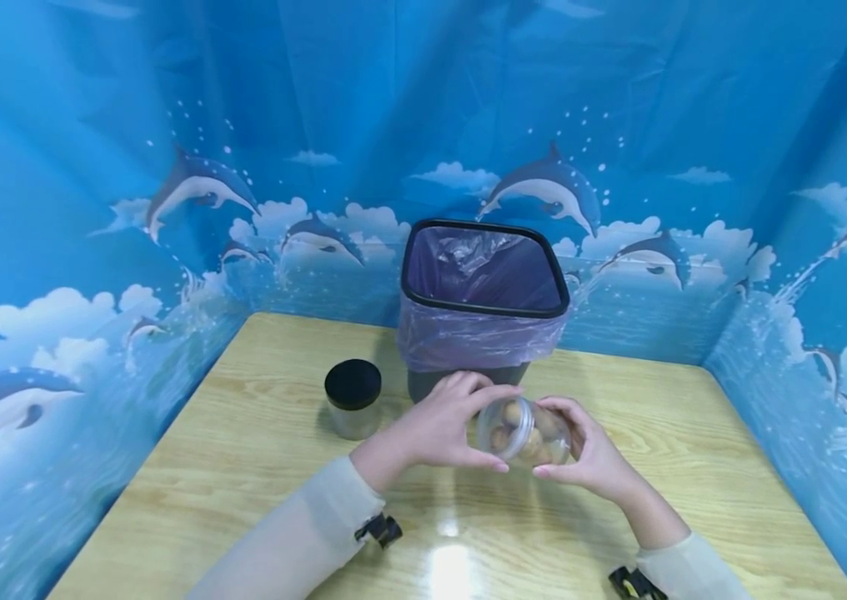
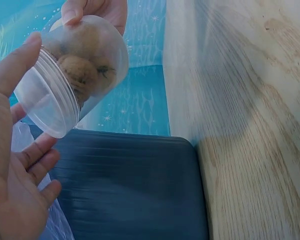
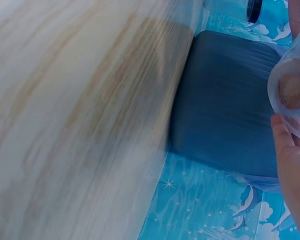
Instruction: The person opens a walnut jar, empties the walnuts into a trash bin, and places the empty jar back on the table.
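A clear plastic jar (image 1: pixel 547 437) with a translucent screw lid (image 2: pixel 47 97) is held tilted above the table, in front of the bin. Brown, wrinkled, walnut-like balls (image 2: pixel 80 72) show through its wall. My right hand (image 1: pixel 603 467) grips the jar round its base end, thumb and fingers on opposite sides. At the lid end, my left hand (image 1: pixel 442 425) has its thumb and fingertips at opposite edges of the lid, the palm apart from it. In the right wrist view, the right fingers (image 3: pixel 285 137) lie along the jar's base.
Behind the hands stands a dark bin (image 1: pixel 483 312) with a purple bag folded over its black rim. A second clear jar (image 1: pixel 354 417) with a black lid (image 1: pixel 353 383) stands upright left of it. Blue dolphin-print curtains (image 1: pixel 363 125) enclose the wooden table (image 1: pixel 243 442).
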Available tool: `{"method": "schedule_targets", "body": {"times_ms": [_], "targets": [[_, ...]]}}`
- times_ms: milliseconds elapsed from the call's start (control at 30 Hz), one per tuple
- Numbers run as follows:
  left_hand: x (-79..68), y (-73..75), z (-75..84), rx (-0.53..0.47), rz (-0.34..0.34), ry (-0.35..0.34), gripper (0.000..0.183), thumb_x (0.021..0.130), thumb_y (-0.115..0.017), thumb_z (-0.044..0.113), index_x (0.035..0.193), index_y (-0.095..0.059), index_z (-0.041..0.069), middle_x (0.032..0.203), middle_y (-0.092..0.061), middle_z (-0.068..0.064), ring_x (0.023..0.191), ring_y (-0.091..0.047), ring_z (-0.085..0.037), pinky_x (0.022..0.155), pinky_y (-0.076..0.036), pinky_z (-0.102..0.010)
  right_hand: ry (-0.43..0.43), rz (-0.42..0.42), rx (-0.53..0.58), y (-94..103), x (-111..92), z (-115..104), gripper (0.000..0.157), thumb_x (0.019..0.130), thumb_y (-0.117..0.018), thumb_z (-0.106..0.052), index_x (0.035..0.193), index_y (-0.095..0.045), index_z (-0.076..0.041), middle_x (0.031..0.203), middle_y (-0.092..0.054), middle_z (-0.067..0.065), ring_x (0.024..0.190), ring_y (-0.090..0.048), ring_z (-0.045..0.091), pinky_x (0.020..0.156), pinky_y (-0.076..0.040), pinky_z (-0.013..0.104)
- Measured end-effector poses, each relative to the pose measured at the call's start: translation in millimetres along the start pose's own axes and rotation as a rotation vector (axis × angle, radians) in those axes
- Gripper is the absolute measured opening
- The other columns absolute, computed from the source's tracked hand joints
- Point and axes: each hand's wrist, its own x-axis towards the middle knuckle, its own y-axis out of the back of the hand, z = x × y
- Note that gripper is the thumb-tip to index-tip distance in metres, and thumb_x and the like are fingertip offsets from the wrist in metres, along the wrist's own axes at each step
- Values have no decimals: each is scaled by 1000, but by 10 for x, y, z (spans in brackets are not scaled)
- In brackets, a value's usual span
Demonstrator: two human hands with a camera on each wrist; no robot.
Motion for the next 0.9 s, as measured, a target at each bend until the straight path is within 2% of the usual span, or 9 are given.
{"method": "schedule_targets", "body": {"times_ms": [167,400,667,900], "targets": [[-2,-23,45,4,13,71,96,74,-71,74,154,-37,32,125,-54,2,115,-48,-16,99,-42,-40,27,18,-6,-3,-5,20,83,71,-79,18,142,-38,7,134,-52,2,119,-55,10,100,-45,19],[14,-45,109,18,25,174,93,75,-66,78,151,-43,30,122,-58,2,113,-51,-16,100,-43,-40,15,30,-8,0,-3,27,83,70,-80,18,141,-38,6,134,-51,1,120,-54,9,100,-45,19],[65,-64,149,24,54,252,83,77,-62,79,142,-50,27,124,-62,3,114,-54,-19,99,-44,-44,42,52,-4,-5,7,36,84,69,-79,20,141,-38,8,134,-51,-1,119,-54,8,100,-44,17],[101,-60,172,21,27,299,86,78,-61,80,142,-51,25,130,-60,1,118,-54,-20,101,-44,-45,40,63,-7,11,12,42,83,69,-79,20,141,-39,8,134,-52,-2,118,-54,8,99,-45,17]]}}
